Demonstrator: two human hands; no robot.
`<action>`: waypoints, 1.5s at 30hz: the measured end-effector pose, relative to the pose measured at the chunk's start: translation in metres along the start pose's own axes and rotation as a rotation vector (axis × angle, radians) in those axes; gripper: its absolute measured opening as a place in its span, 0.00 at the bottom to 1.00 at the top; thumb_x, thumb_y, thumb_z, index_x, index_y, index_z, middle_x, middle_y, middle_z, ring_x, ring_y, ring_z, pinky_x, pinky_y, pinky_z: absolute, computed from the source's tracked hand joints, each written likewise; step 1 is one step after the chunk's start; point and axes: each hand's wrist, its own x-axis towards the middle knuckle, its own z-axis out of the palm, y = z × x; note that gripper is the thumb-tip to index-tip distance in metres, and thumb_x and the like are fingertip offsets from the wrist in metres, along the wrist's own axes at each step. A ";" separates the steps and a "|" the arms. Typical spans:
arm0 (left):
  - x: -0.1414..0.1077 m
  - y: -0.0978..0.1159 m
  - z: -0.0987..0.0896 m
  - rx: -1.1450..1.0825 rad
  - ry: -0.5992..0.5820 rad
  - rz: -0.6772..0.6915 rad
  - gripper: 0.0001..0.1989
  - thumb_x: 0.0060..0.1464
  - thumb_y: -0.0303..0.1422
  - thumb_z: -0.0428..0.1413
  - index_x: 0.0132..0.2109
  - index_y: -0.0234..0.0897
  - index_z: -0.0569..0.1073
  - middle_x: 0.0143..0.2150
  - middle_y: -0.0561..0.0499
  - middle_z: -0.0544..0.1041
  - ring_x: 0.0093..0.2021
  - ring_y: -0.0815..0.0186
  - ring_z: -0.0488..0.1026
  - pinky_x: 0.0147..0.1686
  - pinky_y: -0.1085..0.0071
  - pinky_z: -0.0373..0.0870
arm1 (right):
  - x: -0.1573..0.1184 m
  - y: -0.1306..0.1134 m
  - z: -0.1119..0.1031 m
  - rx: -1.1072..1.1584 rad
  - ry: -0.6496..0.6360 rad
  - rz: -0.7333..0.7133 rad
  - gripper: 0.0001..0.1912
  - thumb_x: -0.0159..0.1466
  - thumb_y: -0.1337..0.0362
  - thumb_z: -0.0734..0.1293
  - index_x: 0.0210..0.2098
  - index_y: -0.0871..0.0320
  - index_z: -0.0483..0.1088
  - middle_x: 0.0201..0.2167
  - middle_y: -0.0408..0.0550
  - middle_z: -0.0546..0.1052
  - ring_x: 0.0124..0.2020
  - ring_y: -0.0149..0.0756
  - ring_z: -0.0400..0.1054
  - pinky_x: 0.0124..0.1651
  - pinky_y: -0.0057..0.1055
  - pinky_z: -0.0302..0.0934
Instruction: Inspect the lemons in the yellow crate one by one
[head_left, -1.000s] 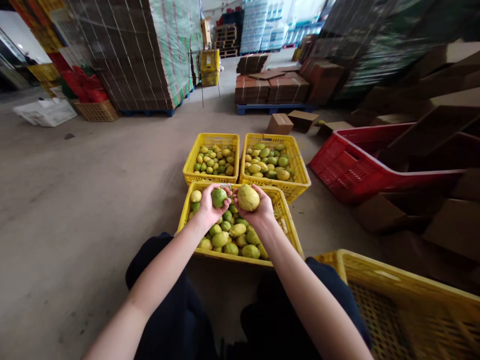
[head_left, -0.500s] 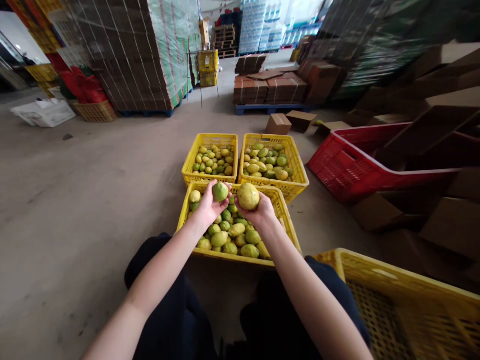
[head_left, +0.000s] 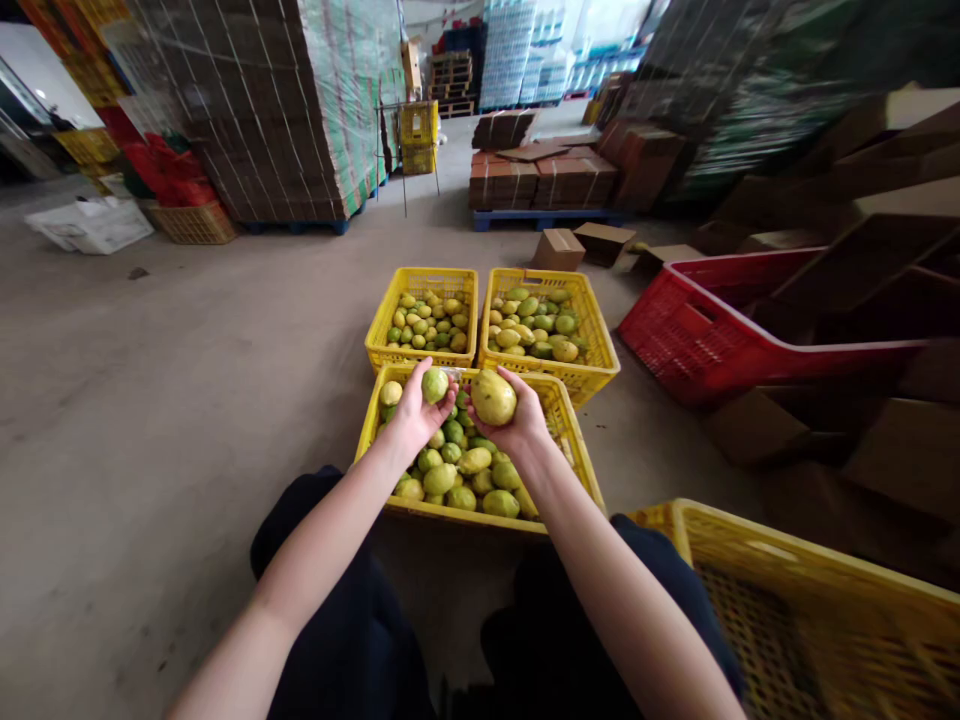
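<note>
My left hand is closed round a small green fruit. A larger yellow-green fruit rests in my right hand, its fingers wrapped round it. Both hands are side by side above the near yellow crate, which holds many green and yellow fruits. Behind it stand two more yellow crates of fruit, the left one and the right one. My hands and forearms hide part of the near crate's contents.
At the right are a red crate with cardboard in it and a yellow crate near my right knee. Cardboard boxes and a blue pallet of flattened cartons lie ahead. A wrapped stack stands at the back left.
Both fruits have turned a little in my hands, the green one now showing a paler side. The crates have stayed in place.
</note>
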 end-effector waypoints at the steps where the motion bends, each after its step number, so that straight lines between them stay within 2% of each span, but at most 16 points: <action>1: 0.000 0.000 -0.001 0.000 -0.007 -0.007 0.12 0.59 0.37 0.53 0.41 0.30 0.72 0.24 0.49 0.74 0.22 0.70 0.72 0.21 0.79 0.70 | 0.000 0.000 0.000 -0.002 -0.002 0.009 0.13 0.64 0.60 0.60 0.29 0.60 0.70 0.20 0.51 0.78 0.20 0.36 0.72 0.21 0.29 0.68; 4: 0.002 -0.001 -0.004 -0.002 -0.044 -0.032 0.16 0.60 0.40 0.50 0.42 0.30 0.72 0.25 0.48 0.75 0.21 0.70 0.71 0.19 0.79 0.68 | 0.001 -0.001 0.000 0.009 -0.019 0.023 0.14 0.65 0.60 0.58 0.29 0.60 0.70 0.20 0.52 0.78 0.20 0.37 0.73 0.21 0.30 0.69; 8: 0.004 -0.002 -0.006 -0.019 -0.096 -0.035 0.14 0.62 0.37 0.47 0.41 0.30 0.72 0.27 0.47 0.76 0.22 0.71 0.71 0.20 0.80 0.69 | 0.002 -0.002 0.001 0.063 -0.038 0.040 0.15 0.65 0.60 0.57 0.29 0.59 0.70 0.21 0.52 0.78 0.22 0.38 0.73 0.23 0.31 0.69; 18: 0.004 -0.003 -0.004 -0.038 -0.050 -0.010 0.12 0.61 0.33 0.47 0.37 0.30 0.71 0.26 0.47 0.75 0.22 0.70 0.71 0.22 0.79 0.71 | 0.008 0.000 -0.002 0.127 -0.058 0.037 0.15 0.66 0.60 0.56 0.32 0.59 0.70 0.22 0.51 0.77 0.23 0.38 0.73 0.24 0.31 0.69; 21: 0.003 -0.003 -0.002 -0.037 -0.039 -0.001 0.08 0.58 0.30 0.48 0.37 0.32 0.72 0.27 0.47 0.75 0.24 0.68 0.72 0.25 0.76 0.73 | 0.008 0.000 -0.003 0.114 -0.037 0.018 0.14 0.66 0.59 0.56 0.34 0.60 0.70 0.24 0.52 0.78 0.26 0.38 0.74 0.27 0.33 0.71; 25: 0.002 -0.003 0.000 -0.071 -0.027 0.018 0.07 0.54 0.25 0.49 0.36 0.35 0.71 0.29 0.48 0.76 0.27 0.66 0.74 0.27 0.72 0.75 | 0.005 0.000 -0.004 0.071 -0.018 -0.018 0.11 0.66 0.61 0.59 0.32 0.59 0.69 0.22 0.48 0.77 0.23 0.36 0.72 0.29 0.33 0.71; 30: 0.001 -0.002 -0.002 -0.104 -0.059 0.009 0.05 0.54 0.27 0.49 0.33 0.34 0.70 0.26 0.50 0.73 0.24 0.69 0.71 0.22 0.76 0.71 | 0.002 0.001 -0.001 0.031 0.024 -0.088 0.04 0.61 0.65 0.66 0.30 0.57 0.68 0.20 0.42 0.75 0.22 0.33 0.70 0.28 0.30 0.70; 33: 0.000 0.000 -0.003 -0.131 -0.101 0.023 0.07 0.56 0.31 0.51 0.31 0.34 0.69 0.24 0.53 0.71 0.21 0.73 0.68 0.19 0.81 0.66 | 0.002 0.002 0.000 0.012 0.046 -0.103 0.05 0.59 0.69 0.68 0.29 0.56 0.67 0.20 0.39 0.74 0.21 0.30 0.69 0.27 0.28 0.70; 36: -0.002 0.002 -0.003 -0.122 -0.137 0.029 0.08 0.57 0.31 0.51 0.31 0.33 0.68 0.23 0.53 0.70 0.20 0.75 0.66 0.17 0.82 0.63 | 0.004 0.002 -0.001 0.001 0.050 -0.044 0.05 0.61 0.65 0.66 0.29 0.57 0.67 0.19 0.41 0.74 0.21 0.32 0.69 0.25 0.29 0.69; 40: -0.003 0.001 -0.001 -0.031 -0.148 0.033 0.09 0.56 0.27 0.47 0.28 0.33 0.66 0.22 0.53 0.68 0.19 0.75 0.64 0.16 0.82 0.60 | 0.005 0.000 -0.005 -0.006 0.015 0.016 0.14 0.65 0.57 0.59 0.29 0.59 0.68 0.21 0.49 0.76 0.23 0.35 0.71 0.23 0.29 0.68; 42: -0.003 0.000 0.000 0.007 -0.137 0.048 0.09 0.56 0.27 0.47 0.27 0.34 0.66 0.22 0.53 0.68 0.19 0.74 0.64 0.16 0.81 0.60 | 0.006 0.000 -0.006 -0.027 0.022 0.014 0.15 0.65 0.56 0.58 0.30 0.59 0.68 0.22 0.50 0.77 0.22 0.35 0.70 0.22 0.29 0.67; 45: -0.003 -0.001 0.000 0.031 -0.120 0.063 0.08 0.54 0.27 0.49 0.27 0.34 0.66 0.22 0.53 0.68 0.18 0.74 0.64 0.16 0.81 0.59 | 0.007 0.001 -0.006 -0.031 0.054 0.002 0.11 0.65 0.59 0.59 0.32 0.58 0.68 0.22 0.48 0.76 0.22 0.35 0.70 0.23 0.30 0.67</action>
